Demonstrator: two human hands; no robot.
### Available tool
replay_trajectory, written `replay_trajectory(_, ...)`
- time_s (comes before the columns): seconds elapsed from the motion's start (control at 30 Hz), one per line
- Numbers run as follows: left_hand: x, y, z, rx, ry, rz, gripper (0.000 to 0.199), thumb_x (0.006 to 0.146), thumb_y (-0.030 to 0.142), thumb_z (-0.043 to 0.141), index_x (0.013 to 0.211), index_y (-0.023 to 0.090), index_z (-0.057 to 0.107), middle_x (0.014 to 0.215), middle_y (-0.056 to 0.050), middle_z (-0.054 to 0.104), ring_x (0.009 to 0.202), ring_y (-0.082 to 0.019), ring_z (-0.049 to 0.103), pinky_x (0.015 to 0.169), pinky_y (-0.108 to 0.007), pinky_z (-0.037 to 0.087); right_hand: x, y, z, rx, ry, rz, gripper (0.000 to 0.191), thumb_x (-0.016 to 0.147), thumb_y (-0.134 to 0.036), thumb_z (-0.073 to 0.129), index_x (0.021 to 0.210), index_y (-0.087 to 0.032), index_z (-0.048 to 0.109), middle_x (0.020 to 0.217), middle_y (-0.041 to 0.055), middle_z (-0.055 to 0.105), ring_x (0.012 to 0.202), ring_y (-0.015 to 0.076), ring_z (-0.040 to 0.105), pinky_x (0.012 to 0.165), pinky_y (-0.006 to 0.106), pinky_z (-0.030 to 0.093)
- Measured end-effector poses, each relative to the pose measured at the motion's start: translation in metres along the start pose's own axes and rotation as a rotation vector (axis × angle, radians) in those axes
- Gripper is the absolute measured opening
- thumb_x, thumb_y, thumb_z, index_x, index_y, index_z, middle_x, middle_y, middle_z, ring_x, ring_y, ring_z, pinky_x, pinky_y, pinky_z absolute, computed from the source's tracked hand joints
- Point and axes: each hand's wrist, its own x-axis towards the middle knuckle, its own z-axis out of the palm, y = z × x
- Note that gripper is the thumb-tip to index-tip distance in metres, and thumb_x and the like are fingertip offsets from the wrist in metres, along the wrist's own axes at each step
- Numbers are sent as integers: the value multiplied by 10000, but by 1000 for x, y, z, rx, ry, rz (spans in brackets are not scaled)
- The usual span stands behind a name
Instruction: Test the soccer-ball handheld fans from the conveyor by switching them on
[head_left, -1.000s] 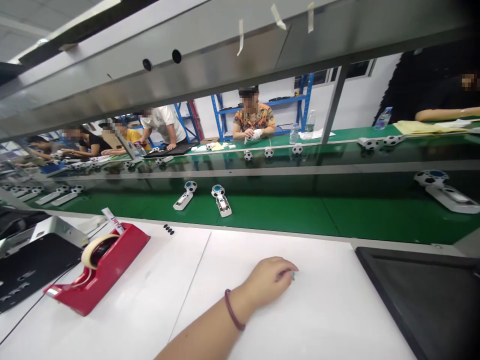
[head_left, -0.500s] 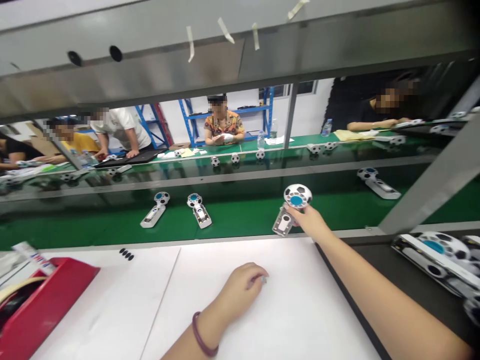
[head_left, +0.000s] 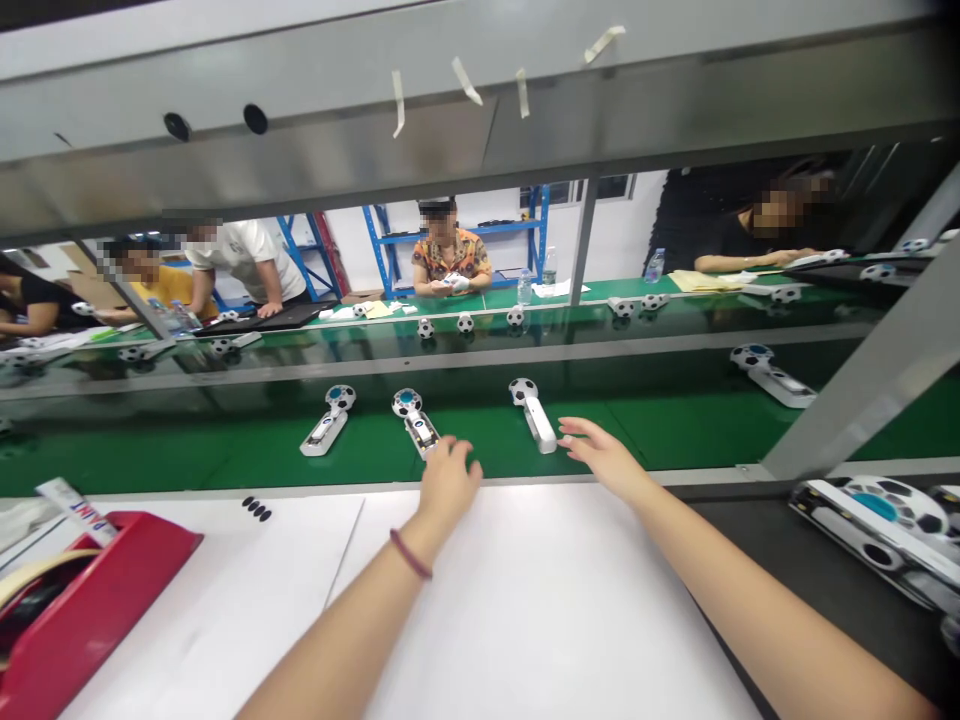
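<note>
A soccer-ball-headed device lies on the green belt with its plain white side up. Just right of its handle, my right hand is open, fingers spread and holding nothing. My left hand reaches over the belt's near edge, its fingers at the lower end of a second device that shows its inner parts and a blue disc; whether they touch it is unclear. This hand looks open. Another device lies further left, and one more is at the right beside the metal post.
A white work surface lies in front, with small black ovals on it. At the left stands a red tape dispenser. Several devices are stacked on a black mat at the right. A slanted post rises there. Several people sit or stand across the belt.
My right hand has let go of the device, which now lies plain side up further left. My left hand has moved forward from the white surface to the second device, and its fingers have opened.
</note>
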Motion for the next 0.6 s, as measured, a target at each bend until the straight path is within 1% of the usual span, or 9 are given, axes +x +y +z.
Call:
replay_trajectory(0.07,28,-7,-2,56,80,-145,312,770,215,520,1078,171,548,1371,-161,301,1250,-367,262,983,-518,276,0,0,-1,2,-9,7,363,648,-341,661,991,-234,612,1057,52,582,907,227,593,889,427,424)
replay_trajectory(0.13,46,-14,-2,78,125,-283,381,750,249,553,1118,158,514,1396,-206,235,1247,-428,234,940,-591,265,0,0,-2,5,-15,11,361,654,-349,659,990,-229,608,1040,54,584,904,233,592,890,434,423)
replay_trajectory(0.2,54,-19,1,54,128,-366,447,725,242,576,1152,143,488,1329,-243,321,1189,-422,340,905,-569,312,-1,-2,-1,9,-24,12,352,667,-352,651,993,-231,602,1040,52,582,924,239,585,900,441,417)
replay_trajectory(0.27,57,-22,3,-4,114,-385,469,713,201,568,1170,146,477,1227,-223,432,1090,-360,469,868,-478,381,-4,-4,3,21,-44,10,343,682,-356,641,999,-235,596,1044,51,579,941,237,581,907,432,418)
replay_trajectory(0.37,53,-15,3,-124,93,-346,428,734,172,516,1160,143,481,1090,-167,538,925,-264,576,784,-360,443,-13,-13,14,74,-98,37,384,696,-358,644,1048,-224,567,1077,64,572,934,222,596,892,399,447)
replay_trajectory(0.47,35,12,2,-250,66,-247,379,772,182,453,1148,137,476,963,-114,612,822,-210,605,734,-307,471,-27,-27,27,282,-196,188,511,697,-351,679,1158,-226,495,1167,87,547,968,218,600,886,378,463)
replay_trajectory(0.5,24,24,3,-285,60,-201,380,775,180,447,1153,146,473,977,-103,619,846,-201,604,750,-296,474,-32,-33,31,370,-236,238,535,702,-356,683,1180,-231,478,1183,92,544,980,220,597,883,377,465)
replay_trajectory(0.53,11,37,5,-310,56,-141,393,770,175,455,1162,160,472,1042,-99,609,917,-200,590,797,-293,466,-37,-38,34,451,-281,267,531,715,-371,674,1187,-232,475,1178,94,553,983,221,597,878,376,467)
replay_trajectory(0.6,-19,61,10,-338,50,26,460,747,155,486,1205,188,464,1242,-91,516,1126,-218,487,939,-314,400,-44,-47,38,556,-328,291,442,759,-421,617,1138,-216,519,1084,90,608,938,220,612,842,363,481)
